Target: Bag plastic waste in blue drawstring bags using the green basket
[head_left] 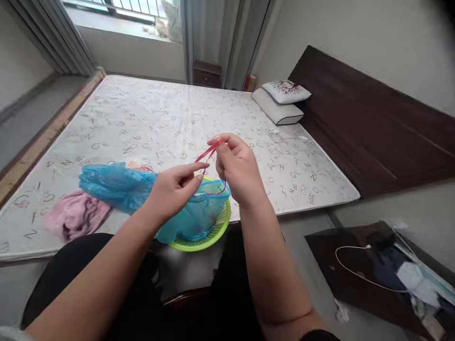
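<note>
Red string (205, 155) runs in thin strands between my two hands, above a basket. My right hand (236, 163) is closed, pinching the string between thumb and fingertips. Lower and to the left, my left hand (179, 187) has its thumb and forefinger close around a strand of the same string. A yellow-green plastic basket (194, 247) sits below, between my knees, with a translucent blue plastic bag (209, 218) in it. One loop of string hangs down over the bag. Left of my left hand lies a crumpled blue plastic bag (113, 185) on the bed.
A pink cloth (78, 215) lies at the near left of the letter-printed mattress (159, 113). Pillows (280, 106) rest by the dark headboard (355, 123). At lower right, a dark bedside table (330, 255) bears a white cable and cloths.
</note>
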{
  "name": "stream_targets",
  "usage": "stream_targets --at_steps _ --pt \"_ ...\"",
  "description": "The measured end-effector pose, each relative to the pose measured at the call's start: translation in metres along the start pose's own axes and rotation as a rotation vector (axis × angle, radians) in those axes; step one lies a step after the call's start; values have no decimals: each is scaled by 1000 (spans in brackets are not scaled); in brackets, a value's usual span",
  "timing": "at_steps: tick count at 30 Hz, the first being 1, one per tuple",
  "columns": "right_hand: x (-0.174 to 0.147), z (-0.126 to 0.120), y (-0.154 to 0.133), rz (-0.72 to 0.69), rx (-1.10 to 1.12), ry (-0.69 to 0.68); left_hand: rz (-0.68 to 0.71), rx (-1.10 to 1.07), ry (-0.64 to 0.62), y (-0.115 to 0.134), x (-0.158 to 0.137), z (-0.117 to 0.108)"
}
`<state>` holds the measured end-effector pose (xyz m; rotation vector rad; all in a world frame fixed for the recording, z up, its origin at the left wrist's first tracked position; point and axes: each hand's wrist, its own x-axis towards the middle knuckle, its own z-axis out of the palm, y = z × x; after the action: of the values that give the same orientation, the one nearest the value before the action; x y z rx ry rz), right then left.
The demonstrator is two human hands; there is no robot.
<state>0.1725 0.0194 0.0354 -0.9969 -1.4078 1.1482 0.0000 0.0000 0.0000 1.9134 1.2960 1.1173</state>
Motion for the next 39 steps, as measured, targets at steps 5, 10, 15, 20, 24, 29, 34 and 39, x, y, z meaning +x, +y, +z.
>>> stream_targets --at_steps 5,10,15,20,24,29,34,39 --pt "-3 7 -3 -42 -148 -7 68 58 242 -1 -6 13" --pt "-8 5 -5 -109 -282 140 93 101 241 -2 -8 16" --pt "-12 10 -7 -79 -337 59 46 142 -57 0 -8 24" --pt "-13 12 -5 -120 -196 -1 -21 34 -247 1 -7 31" --pt "-12 12 -2 -99 -71 28 -67 -2 -354 2 -5 30" --pt "-6 14 3 34 130 159 -35 -36 -383 0 -3 30" --pt "1 13 6 192 321 162 -27 12 -503 -4 -3 36" --pt "7 -5 9 243 317 221 -107 -117 -620 -1 1 22"
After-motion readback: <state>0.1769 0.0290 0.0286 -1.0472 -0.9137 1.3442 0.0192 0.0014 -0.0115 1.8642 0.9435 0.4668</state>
